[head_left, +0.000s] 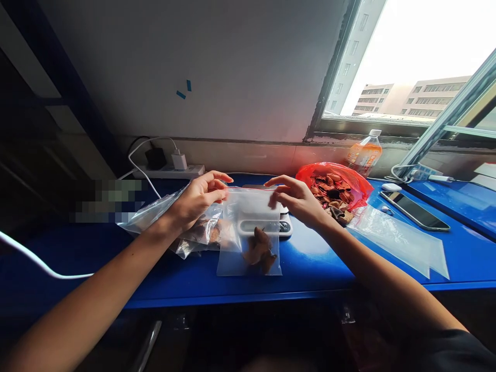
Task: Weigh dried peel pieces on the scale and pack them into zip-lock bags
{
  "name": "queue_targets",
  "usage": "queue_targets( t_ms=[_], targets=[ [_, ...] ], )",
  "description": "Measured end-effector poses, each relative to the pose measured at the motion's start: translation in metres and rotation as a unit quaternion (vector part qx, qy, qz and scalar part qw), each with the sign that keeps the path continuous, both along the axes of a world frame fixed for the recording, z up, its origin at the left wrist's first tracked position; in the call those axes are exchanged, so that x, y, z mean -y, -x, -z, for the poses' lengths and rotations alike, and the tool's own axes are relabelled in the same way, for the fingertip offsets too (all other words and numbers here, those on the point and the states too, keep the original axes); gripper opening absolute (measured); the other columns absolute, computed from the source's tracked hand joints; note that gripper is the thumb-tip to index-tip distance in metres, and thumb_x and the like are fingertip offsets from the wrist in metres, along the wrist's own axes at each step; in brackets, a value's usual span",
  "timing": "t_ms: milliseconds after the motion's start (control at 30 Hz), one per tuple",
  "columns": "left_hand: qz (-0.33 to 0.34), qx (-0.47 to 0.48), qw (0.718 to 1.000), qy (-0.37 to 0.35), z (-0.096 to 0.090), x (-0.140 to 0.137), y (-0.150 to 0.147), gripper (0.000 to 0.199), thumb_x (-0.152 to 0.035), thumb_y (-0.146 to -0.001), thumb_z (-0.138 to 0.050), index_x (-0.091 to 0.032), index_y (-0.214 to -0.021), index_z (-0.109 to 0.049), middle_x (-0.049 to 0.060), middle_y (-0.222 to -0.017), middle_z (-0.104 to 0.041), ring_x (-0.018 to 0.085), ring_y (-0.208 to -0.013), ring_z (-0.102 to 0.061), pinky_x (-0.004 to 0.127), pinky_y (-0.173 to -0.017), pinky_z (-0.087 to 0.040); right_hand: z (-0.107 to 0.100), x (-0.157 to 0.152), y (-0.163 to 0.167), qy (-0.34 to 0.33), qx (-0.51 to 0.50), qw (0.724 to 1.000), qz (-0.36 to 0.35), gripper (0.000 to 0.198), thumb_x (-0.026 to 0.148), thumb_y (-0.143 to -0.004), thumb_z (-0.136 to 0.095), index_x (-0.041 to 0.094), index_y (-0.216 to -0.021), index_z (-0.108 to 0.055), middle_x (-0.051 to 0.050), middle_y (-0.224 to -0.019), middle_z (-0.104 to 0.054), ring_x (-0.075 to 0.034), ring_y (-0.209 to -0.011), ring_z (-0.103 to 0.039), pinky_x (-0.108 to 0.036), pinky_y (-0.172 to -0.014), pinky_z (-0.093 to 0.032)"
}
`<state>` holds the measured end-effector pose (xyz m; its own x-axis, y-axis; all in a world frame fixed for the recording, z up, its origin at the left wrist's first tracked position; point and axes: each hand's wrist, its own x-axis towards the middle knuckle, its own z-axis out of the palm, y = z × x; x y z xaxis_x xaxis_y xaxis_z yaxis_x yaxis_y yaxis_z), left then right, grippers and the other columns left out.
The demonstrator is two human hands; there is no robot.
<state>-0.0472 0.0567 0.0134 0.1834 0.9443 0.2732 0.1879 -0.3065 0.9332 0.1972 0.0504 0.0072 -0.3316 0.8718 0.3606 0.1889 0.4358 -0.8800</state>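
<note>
A clear zip-lock bag (230, 253) hangs upright before me with several brown dried pieces (259, 250) at its bottom. My left hand (197, 199) pinches its top left corner between thumb and fingers. At the top right corner, my right hand (298, 201) has its thumb and bent fingers on the bag's edge; the fingertips are slightly blurred. Behind the bag stands a white scale (285, 230), partly covered by it. Beside my left forearm lie filled clear bags (207, 232) with brown contents. A red plastic bag (358, 181) full of dried brown pieces (331, 190) is open beyond my right hand.
Flat clear bags (403, 243) lie on the blue table (318, 263) at right, near a phone (416, 211) and a white earbud case (391, 187). A drink bottle (365, 152) stands by the window. A power strip (194, 170) with cables sits against the wall.
</note>
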Motion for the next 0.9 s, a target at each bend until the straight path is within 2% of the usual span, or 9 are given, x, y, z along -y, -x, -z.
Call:
queue_targets(
  t_ms=[200,333,433,533,600,667,900],
  targets=[
    [0.011,0.005,1.000,-0.021,0.001,0.002,-0.002,0.025,-0.024,-0.068,-0.071,-0.020,-0.090,-0.060,-0.005,-0.068,-0.060,0.012,-0.066,-0.056,0.027,-0.067,-0.044,0.001,0.001,0.000,0.006,-0.010,1.000,0.015,0.033,0.019,-0.069,-0.049,0.015,-0.100,-0.060,0.002,-0.062,-0.064,-0.012,-0.060,-0.056,-0.026,-0.057,-0.038],
    [0.005,-0.030,0.998,-0.062,0.004,0.003,-0.003,0.024,-0.027,-0.072,-0.070,-0.022,-0.092,-0.058,-0.005,-0.070,-0.061,0.014,-0.068,-0.059,0.027,-0.066,-0.045,0.005,-0.003,-0.004,-0.004,0.011,1.000,0.019,0.032,0.021,-0.072,-0.049,0.016,-0.102,-0.059,0.001,-0.064,-0.063,-0.014,-0.060,-0.056,-0.027,-0.057,-0.039],
    [-0.024,-0.097,0.987,-0.122,0.006,0.009,-0.008,0.023,-0.028,-0.077,-0.066,-0.023,-0.097,-0.058,-0.004,-0.075,-0.064,0.016,-0.073,-0.062,0.029,-0.071,-0.049,0.007,-0.002,-0.004,-0.090,0.100,0.989,0.064,0.034,0.020,-0.075,-0.050,0.016,-0.108,-0.060,-0.004,-0.079,-0.068,-0.018,-0.073,-0.061,-0.032,-0.066,-0.044],
    [-0.035,-0.157,0.971,-0.179,0.007,0.020,-0.017,0.020,-0.028,-0.082,-0.062,-0.024,-0.101,-0.058,-0.004,-0.076,-0.066,0.016,-0.074,-0.064,0.030,-0.073,-0.052,0.006,0.007,0.004,-0.221,0.210,0.948,0.092,0.040,0.017,-0.076,-0.052,0.017,-0.116,-0.058,-0.008,-0.098,-0.070,-0.023,-0.092,-0.061,-0.040,-0.083,-0.044],
    [-0.026,-0.173,0.962,-0.210,0.009,0.026,-0.024,0.020,-0.027,-0.084,-0.061,-0.024,-0.103,-0.058,-0.004,-0.076,-0.066,0.016,-0.072,-0.065,0.029,-0.071,-0.052,0.005,0.016,0.012,-0.271,0.251,0.926,0.085,0.043,0.015,-0.076,-0.053,0.018,-0.119,-0.056,-0.009,-0.104,-0.069,-0.025,-0.098,-0.060,-0.043,-0.088,-0.042],
    [-0.011,-0.176,0.957,-0.229,0.011,0.031,-0.029,0.021,-0.025,-0.084,-0.061,-0.024,-0.105,-0.057,-0.004,-0.077,-0.067,0.014,-0.072,-0.065,0.027,-0.069,-0.052,0.005,0.024,0.020,-0.283,0.262,0.919,0.078,0.042,0.013,-0.077,-0.052,0.019,-0.118,-0.053,-0.009,-0.106,-0.068,-0.025,-0.098,-0.059,-0.043,-0.087,-0.042],
    [0.013,-0.167,0.959,-0.227,0.021,0.036,-0.033,0.021,-0.031,-0.089,-0.061,-0.025,-0.108,-0.054,-0.002,-0.081,-0.068,0.014,-0.073,-0.066,0.019,-0.049,-0.045,0.011,0.028,0.029,-0.263,0.206,0.941,0.057,0.040,0.009,-0.076,-0.050,0.020,-0.114,-0.045,-0.006,-0.095,-0.067,-0.021,-0.092,-0.061,-0.034,-0.078,-0.045]
  ],
)
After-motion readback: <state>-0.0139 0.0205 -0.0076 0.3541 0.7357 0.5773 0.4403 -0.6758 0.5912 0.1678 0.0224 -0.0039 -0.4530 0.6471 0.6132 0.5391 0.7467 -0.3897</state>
